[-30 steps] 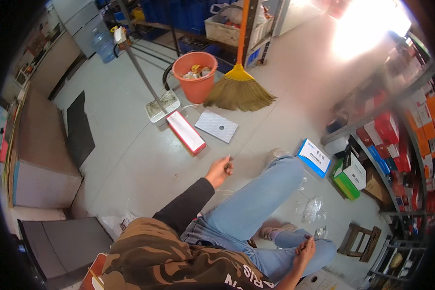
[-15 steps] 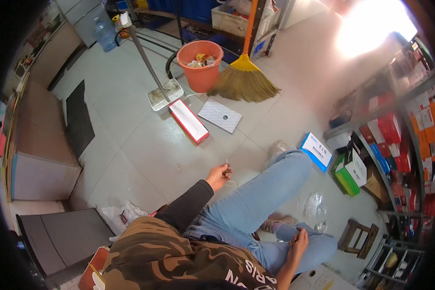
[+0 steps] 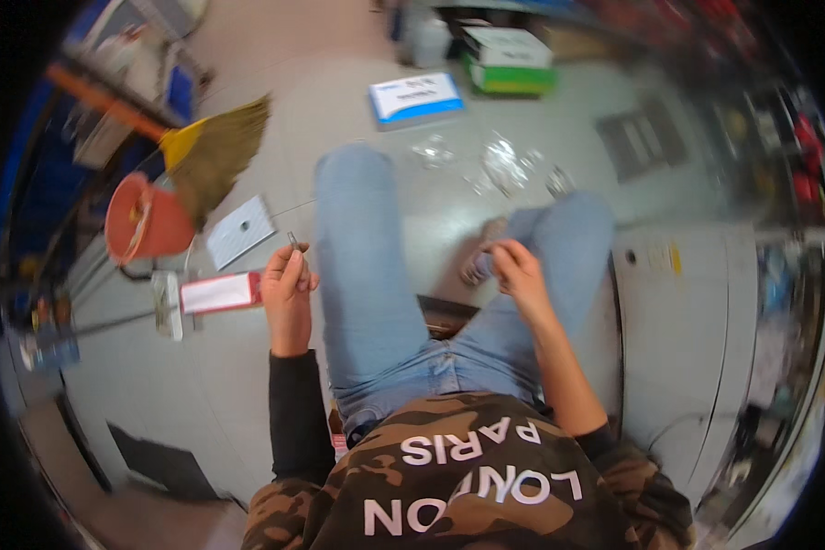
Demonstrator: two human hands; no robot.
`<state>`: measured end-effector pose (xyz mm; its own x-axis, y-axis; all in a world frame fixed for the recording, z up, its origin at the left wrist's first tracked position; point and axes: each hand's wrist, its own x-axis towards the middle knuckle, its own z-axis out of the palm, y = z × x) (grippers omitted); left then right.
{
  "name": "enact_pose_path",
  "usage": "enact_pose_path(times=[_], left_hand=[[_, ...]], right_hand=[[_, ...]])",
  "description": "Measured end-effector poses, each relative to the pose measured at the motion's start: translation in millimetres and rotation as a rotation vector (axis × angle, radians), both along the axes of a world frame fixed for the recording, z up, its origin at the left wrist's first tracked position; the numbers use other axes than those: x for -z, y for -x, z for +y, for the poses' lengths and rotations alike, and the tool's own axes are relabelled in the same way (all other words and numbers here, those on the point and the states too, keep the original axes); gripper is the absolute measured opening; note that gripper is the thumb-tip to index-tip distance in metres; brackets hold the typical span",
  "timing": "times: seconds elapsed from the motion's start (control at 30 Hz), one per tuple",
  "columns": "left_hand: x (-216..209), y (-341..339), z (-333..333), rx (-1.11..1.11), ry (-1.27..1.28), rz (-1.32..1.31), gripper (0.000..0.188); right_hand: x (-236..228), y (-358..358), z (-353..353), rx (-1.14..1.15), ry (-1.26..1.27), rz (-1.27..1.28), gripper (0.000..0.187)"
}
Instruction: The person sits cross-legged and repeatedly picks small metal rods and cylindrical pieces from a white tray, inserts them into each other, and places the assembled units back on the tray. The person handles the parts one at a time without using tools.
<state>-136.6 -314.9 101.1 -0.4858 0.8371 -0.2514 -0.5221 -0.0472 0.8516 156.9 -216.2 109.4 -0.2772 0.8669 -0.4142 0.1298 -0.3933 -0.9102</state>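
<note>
My left hand is raised beside my left knee, closed in a pinch. A small slim metallic piece sticks up from its fingertips; its kind is too small to tell. My right hand hangs over the inner side of my right leg, thumb and fingers pressed together. Whatever it may hold is hidden. Left of my left hand, a shallow red box with a white inside lies on the floor. Just beyond it is a flat whitish panel with a dark round hole.
An orange bucket and a broom stand to the left. Ahead lie a blue-and-white box, a green-and-white box and crumpled clear plastic. A small stool and a pale cabinet are at right.
The view has swung to the right, so the bucket, broom and red box now appear farther left. Both hands stay closed, the left still with the small metallic piece.
</note>
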Motion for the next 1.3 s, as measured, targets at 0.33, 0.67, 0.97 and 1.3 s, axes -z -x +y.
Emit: enact_pose_path(times=[0.33,0.67,0.97,1.3], left_hand=[[-85.7,-175.2,80.3,0.746,-0.043,1.076,0.016],[-61.7,-209.4,187.8,0.825,0.139,0.795,0.024],[22.8,-185.7,272.3,0.864,0.506,0.643,0.028],[95.4,-200.0,288.7,0.933,0.685,0.450,0.028]], right_hand=[[-69.3,-25.0,-6.3,0.053,-0.292,-0.087,0.023],[121.4,-223.5,4.3,0.758,0.178,-0.434,0.027],[347.6,-260.7,-18.2,0.933,0.851,-0.388,0.025],[385.3,-259.5,-19.4,0.990,0.775,-0.440,0.029]])
